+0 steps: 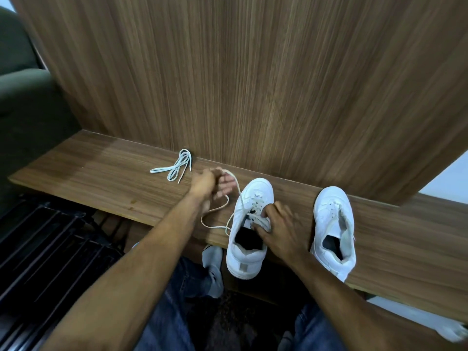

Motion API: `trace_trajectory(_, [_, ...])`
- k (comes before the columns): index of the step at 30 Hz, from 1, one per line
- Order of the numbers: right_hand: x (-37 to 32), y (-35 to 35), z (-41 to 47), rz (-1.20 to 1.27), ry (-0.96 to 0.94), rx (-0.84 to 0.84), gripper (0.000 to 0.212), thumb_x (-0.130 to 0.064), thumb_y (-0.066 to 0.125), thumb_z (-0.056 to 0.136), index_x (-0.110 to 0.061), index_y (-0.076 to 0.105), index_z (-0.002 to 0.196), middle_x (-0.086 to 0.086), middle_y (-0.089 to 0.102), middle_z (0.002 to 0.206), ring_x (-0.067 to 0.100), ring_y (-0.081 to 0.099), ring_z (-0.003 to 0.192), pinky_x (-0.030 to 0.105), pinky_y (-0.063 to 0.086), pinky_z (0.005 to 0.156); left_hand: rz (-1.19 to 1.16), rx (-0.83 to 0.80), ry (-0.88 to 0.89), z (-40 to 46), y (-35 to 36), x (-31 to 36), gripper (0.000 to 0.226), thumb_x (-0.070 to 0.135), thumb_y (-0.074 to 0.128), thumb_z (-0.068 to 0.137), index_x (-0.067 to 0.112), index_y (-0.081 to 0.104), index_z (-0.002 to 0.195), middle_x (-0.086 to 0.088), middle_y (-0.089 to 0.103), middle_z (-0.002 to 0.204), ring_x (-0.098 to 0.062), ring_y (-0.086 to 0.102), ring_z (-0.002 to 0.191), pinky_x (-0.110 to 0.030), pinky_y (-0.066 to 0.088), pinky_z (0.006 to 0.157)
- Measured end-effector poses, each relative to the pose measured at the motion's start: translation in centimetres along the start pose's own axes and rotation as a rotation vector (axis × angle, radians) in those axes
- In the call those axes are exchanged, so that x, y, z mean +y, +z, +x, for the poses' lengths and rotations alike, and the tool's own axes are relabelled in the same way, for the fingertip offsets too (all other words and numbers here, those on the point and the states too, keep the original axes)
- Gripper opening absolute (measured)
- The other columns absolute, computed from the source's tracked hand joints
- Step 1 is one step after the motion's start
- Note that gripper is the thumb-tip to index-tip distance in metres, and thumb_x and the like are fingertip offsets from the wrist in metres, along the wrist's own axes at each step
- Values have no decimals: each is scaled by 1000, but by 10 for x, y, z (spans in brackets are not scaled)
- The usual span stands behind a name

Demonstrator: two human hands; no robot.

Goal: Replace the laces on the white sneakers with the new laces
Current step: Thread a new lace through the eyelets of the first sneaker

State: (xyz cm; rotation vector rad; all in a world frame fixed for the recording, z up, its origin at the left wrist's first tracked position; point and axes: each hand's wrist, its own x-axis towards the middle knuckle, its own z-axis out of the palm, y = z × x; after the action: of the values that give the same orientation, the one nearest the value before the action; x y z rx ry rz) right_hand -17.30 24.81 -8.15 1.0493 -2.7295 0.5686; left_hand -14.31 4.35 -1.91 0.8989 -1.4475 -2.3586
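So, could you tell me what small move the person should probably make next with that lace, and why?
Probably keep drawing the lace up and away with the left hand, since it is only partly out of the near sneaker while the right hand steadies the tongue area. The bundled laces lie untouched on the shelf.

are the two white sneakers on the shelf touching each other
Apart. The head view shows the sneaker being unlaced and the other sneaker separated by a strip of bare wooden shelf, where the right hand rests.
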Motion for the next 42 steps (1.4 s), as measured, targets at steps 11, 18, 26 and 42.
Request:
trace_trajectory(11, [-3,-2,-12,-144,166,-170,47,-63,40,91,-22,64,89,-1,71,101,27,65,94,32,43,71,64,89,-63,-9,-15,-10,17,20,44,99,23,56,86,2,57,66,-8,55,48,-20,40,45])
trace_trajectory(18, [-8,-9,-12,-185,186,-220,46,-57,39,94,-22,67,99,5,70,105,31,64,98,32,46,74,473,46,-51,-24,4,-78,30,24,71,85,15,59,60,2,55,48,-8,46,37,-15,33,40])
trace_trajectory(26, [-10,-7,-12,-181,209,-216,46,-58,41,94,-21,68,96,7,71,102,33,65,96,33,46,74,155,64,4,-13,14,-27,14,7,58,92,13,60,79,-6,63,66,-8,62,45,-18,46,42])
trace_trajectory(42, [-11,-8,-12,-126,257,-239,44,-55,43,94,-19,69,92,7,71,98,31,64,95,33,45,75,119,139,-47,0,-16,-14,16,29,52,95,21,55,82,0,55,63,-10,51,45,-19,36,40])
